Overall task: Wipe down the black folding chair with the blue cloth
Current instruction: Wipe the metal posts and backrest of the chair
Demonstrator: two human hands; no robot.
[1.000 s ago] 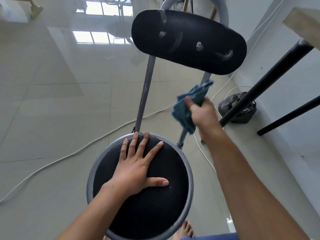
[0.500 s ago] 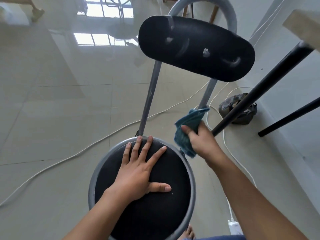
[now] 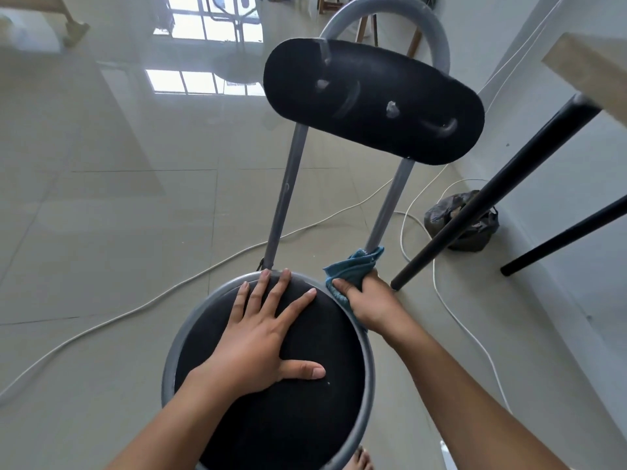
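Note:
The black folding chair stands below me, its round black seat [image 3: 288,422] ringed by a grey metal frame. Its oval black backrest [image 3: 373,100] is farther off, carried on two grey tubes. My left hand [image 3: 258,337] lies flat on the seat with fingers spread. My right hand [image 3: 369,300] grips the blue cloth [image 3: 353,266], wrapped round the bottom of the right grey tube [image 3: 390,201] where it meets the seat rim. Part of the cloth is hidden under my hand.
A white cable [image 3: 142,307] runs across the tiled floor behind the chair. Two black table legs [image 3: 492,195] slant down at the right, close to my right hand. A black bag [image 3: 475,228] sits by the white wall. My bare toes [image 3: 359,459] show below the seat.
My right hand has slid the cloth down the right back tube, from just under the backrest to the seat rim. My left hand stayed flat on the seat.

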